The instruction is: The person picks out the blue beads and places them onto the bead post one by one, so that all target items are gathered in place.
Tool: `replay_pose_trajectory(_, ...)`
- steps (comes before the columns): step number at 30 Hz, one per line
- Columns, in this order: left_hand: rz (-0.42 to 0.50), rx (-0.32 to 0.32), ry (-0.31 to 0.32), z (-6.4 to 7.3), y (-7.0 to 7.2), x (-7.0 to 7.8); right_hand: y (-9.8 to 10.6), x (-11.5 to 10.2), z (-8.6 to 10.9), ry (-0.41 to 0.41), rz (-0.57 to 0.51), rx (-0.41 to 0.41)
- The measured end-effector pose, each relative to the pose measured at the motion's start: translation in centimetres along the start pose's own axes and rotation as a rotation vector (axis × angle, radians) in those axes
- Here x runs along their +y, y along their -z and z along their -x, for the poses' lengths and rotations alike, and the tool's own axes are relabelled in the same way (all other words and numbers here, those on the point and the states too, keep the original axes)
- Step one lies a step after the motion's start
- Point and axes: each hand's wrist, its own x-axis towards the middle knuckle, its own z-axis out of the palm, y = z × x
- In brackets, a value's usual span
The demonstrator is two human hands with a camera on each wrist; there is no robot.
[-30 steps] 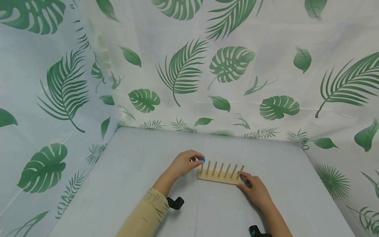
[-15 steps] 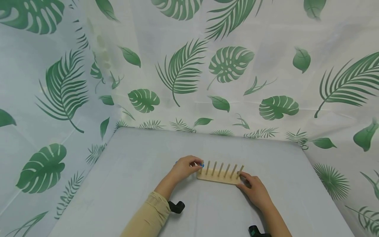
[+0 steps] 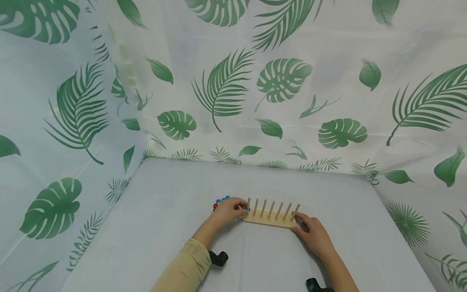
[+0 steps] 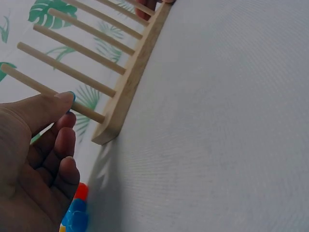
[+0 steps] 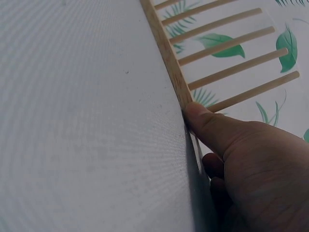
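Note:
A wooden peg rack (image 3: 268, 221) with a row of several upright pegs stands on the table. My left hand (image 3: 225, 213) pinches a small blue bead (image 3: 248, 209) between thumb and fingers, around the leftmost peg and low on it. In the left wrist view only a blue sliver of the bead shows past the thumb; the fingers hide the rest. My right hand (image 3: 314, 235) grips the rack's right end, its thumb (image 5: 198, 110) at the front edge of the base.
A group of blue, red and yellow beads (image 3: 223, 199) lies just beyond my left hand, partly hidden by it. The table (image 3: 270, 259) has a pale cover and backs onto a leaf-print curtain (image 3: 233, 93).
My left hand has lowered the blue bead from the top of the leftmost peg down along it. The bead group behind that hand has come into sight. My right hand stays put.

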Motion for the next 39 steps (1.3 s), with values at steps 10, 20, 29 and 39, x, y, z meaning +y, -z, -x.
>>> replay_pose_trajectory(10, -0.018, 0.011, 0.019, 0.1, -0.6, -0.3, -0.1, 0.0, 0.0, 0.001, 0.004, 0.000)
replay_pose_trajectory(20, -0.090, 0.002, 0.010, -0.2, -1.1, -0.8, 0.0, 0.0, 0.0, 0.006, -0.003, 0.005)
replay_pose_trajectory(29, -0.141, -0.009, 0.017, -0.2, -1.0, -1.2, -0.1, 0.0, 0.1, 0.007, -0.001, 0.010)
replay_pose_trajectory(39, -0.168, -0.020, -0.037, -0.1, -0.8, -1.5, -0.1, 0.0, 0.1, 0.023, 0.003, 0.013)
